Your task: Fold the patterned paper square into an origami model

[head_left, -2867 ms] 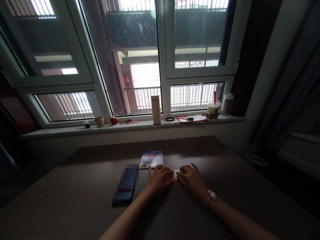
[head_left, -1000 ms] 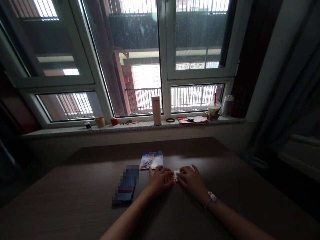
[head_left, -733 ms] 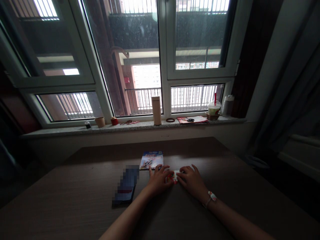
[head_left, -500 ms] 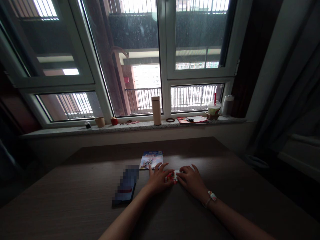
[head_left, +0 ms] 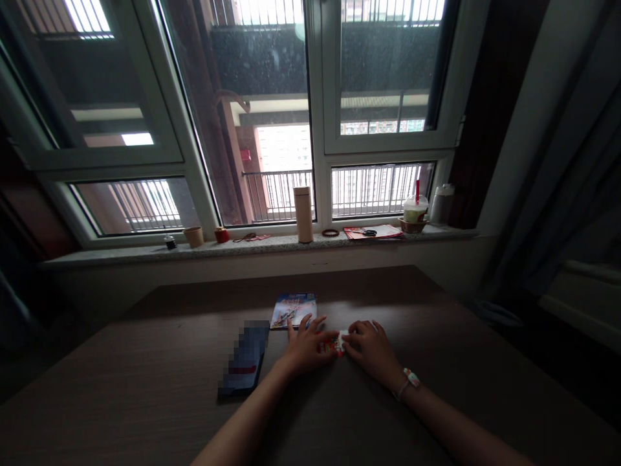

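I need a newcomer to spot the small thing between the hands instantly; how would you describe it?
Start at the dark table below the window, then find where the left hand and right hand nearly meet. Between them is the small red-and-white piece, partly covered, and far smaller than the blue printed booklet beyond it or the dark pixelated object to its left.

Beige flask [head_left: 304, 218] upright on the windowsill [head_left: 281, 244], tan cup [head_left: 193, 237], scissors [head_left: 369, 233] on papers [head_left: 389, 232], drink [head_left: 414, 213] with red straw [head_left: 418, 189]
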A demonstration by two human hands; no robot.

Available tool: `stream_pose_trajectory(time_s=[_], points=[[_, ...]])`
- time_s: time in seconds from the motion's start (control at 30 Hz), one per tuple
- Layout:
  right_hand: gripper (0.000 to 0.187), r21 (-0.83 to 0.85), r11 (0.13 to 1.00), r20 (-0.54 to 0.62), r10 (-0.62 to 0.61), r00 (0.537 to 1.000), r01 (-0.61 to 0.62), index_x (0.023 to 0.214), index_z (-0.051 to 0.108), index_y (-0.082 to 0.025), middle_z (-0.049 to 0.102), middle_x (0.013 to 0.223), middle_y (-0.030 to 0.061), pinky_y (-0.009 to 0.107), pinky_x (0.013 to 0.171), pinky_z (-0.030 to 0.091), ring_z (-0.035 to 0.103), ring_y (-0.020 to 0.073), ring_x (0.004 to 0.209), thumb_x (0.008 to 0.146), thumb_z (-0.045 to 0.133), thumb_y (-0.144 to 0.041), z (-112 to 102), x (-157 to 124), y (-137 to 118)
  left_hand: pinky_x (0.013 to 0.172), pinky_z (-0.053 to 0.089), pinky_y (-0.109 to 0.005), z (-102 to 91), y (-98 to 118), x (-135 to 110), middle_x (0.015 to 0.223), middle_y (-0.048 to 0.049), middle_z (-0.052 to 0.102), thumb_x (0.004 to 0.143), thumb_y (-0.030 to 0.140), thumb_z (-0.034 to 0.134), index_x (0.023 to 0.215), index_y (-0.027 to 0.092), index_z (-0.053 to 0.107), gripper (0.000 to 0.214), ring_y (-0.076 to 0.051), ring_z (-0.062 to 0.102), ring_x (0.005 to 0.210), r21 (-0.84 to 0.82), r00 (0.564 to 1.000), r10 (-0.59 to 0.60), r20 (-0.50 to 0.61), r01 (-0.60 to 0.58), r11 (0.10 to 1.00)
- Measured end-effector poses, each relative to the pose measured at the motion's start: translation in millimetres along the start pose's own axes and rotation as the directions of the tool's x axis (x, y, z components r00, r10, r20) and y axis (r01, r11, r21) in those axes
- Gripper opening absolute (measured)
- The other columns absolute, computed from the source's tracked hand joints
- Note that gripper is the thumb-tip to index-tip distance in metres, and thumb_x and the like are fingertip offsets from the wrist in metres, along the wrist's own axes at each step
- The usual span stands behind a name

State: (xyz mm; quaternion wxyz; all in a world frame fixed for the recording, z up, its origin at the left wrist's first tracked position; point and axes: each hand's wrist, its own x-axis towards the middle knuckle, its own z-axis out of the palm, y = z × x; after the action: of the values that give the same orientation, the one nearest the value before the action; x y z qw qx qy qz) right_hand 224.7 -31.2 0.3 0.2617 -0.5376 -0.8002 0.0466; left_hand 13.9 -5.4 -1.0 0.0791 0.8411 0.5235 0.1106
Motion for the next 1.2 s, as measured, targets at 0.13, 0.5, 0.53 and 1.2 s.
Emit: stream_pose_trajectory(time_s=[0.13, 0.5, 0.53, 1.2], points=[[0.019, 0.006, 1.0, -0.005, 0.005, 1.0, -0.005, 0.1, 0.073, -0.032, 0.065, 0.108, 0.0015, 0.044, 0.108, 0.027, 0.056, 0.0193, 0.106, 0.087, 0.058, -0.036, 0.0, -0.3, 0.3, 0.1, -0.013, -0.077, -1.0, 0.4, -0.2, 0.154, 0.0042, 0.033, 0.081, 0.064, 0.059, 0.126, 0.054, 0.054, 0.046, -0.04, 0.017, 0.143, 0.008, 1.0, 0.008, 0.002, -0.008, 1.0], [0.021, 0.013, 1.0, 0.018, 0.013, 1.0, -0.013, 0.101, 0.072, -0.032, 0.063, 0.11, 0.0027, 0.045, 0.105, 0.03, 0.055, 0.0217, 0.107, 0.084, 0.062, -0.04, -0.2, -0.4, 1.6, 0.1, -0.012, -0.078, -3.9, 2.0, -1.0, 0.155, 0.0032, 0.032, 0.081, 0.068, 0.055, 0.127, 0.055, 0.052, 0.047, -0.041, 0.017, 0.143, 0.008, 1.0, -0.008, 0.022, 0.007, 1.0], [0.022, 0.014, 1.0, 0.018, 0.014, 1.0, -0.014, 0.101, 0.072, -0.031, 0.063, 0.11, 0.003, 0.045, 0.105, 0.03, 0.055, 0.0219, 0.107, 0.084, 0.062, -0.04, -0.3, -0.6, 1.5, 0.1, -0.011, -0.078, -4.1, 2.1, -1.1, 0.155, 0.003, 0.032, 0.081, 0.067, 0.055, 0.127, 0.055, 0.052, 0.048, -0.041, 0.017, 0.143, 0.008, 1.0, -0.009, 0.024, 0.009, 1.0], [0.027, 0.027, 0.999, 0.042, 0.017, 0.999, -0.018, 0.103, 0.071, -0.031, 0.062, 0.113, 0.0028, 0.042, 0.105, 0.03, 0.053, 0.0219, 0.11, 0.08, 0.065, -0.042, -0.2, -2.0, 2.9, 0.101, -0.01, -0.077, -6.4, 5.2, -2.4, 0.157, 0.0022, 0.029, 0.083, 0.072, 0.047, 0.132, 0.054, 0.047, 0.052, -0.041, 0.014, 0.144, 0.059, 0.997, -0.036, 0.072, 0.032, 0.998]])
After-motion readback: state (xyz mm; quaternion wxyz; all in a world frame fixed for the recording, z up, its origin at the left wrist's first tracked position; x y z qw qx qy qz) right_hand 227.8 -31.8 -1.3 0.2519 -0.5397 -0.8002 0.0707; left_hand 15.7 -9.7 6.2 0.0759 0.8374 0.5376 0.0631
